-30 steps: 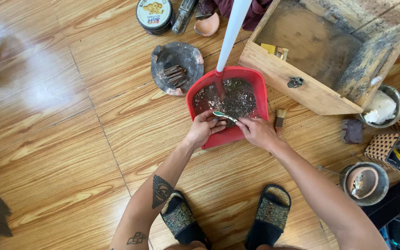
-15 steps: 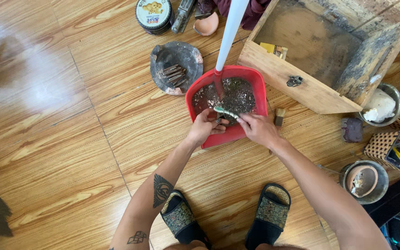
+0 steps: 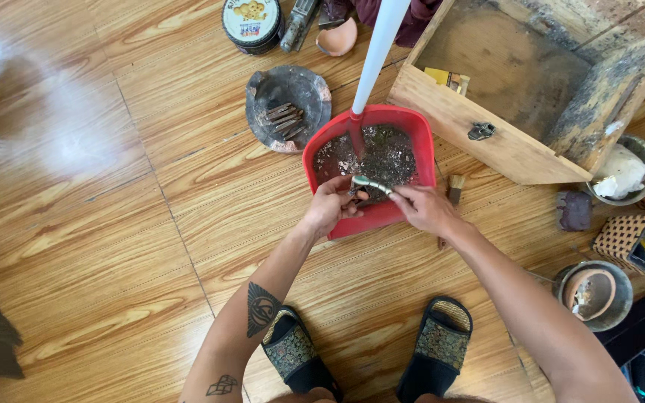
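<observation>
Small greyish metal piece, elongated, held between both hands over the near half of the red dustpan. Long axis running left-to-right with a slight tilt, left end nearer the left hand, right end dipping toward the right hand.

Left fingers curled and pinched on the left end; right fingers pinched on the right end. Both hands closed about the piece, neither open. Both equally near, 1 hand per end.

Piece sitting directly between the 2 sets of fingertips, just above the dark debris filling the pan, apparently not resting on it.

White handle rising from the pan's far edge. Dark bowl of rusty nails just left of the pan; wooden box to its right; small brush beside the right hand.
</observation>
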